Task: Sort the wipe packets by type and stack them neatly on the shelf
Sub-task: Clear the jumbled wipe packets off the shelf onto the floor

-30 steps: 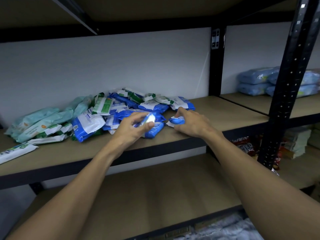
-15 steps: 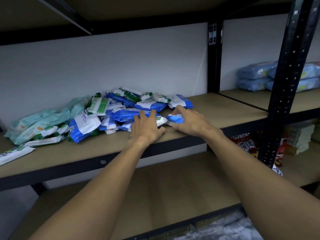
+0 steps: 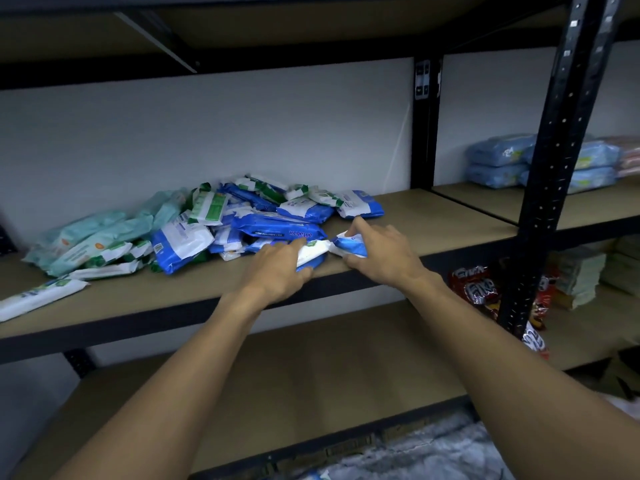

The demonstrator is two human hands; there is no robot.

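Note:
A mixed heap of wipe packets (image 3: 242,220) lies on the middle shelf (image 3: 433,216): blue-and-white ones in the centre, green-and-white ones among them, pale teal packs (image 3: 93,237) at the left. My left hand (image 3: 277,268) grips a blue-and-white packet (image 3: 313,252) at the heap's front edge, thumb under it. My right hand (image 3: 377,251) holds a small blue-and-white packet (image 3: 349,244) just to the right, fingers curled over it. The two packets touch end to end.
A lone white-and-green packet (image 3: 38,296) lies at the shelf's far left. A black upright post (image 3: 554,168) stands at the right. Beyond it sit stacked light-blue packs (image 3: 498,161). Snack bags (image 3: 474,285) lie on the lower shelf (image 3: 311,375) at the right.
My left hand brought its packet down from the air onto the heap's front and now grips it at the edge. My right hand stayed on its small packet.

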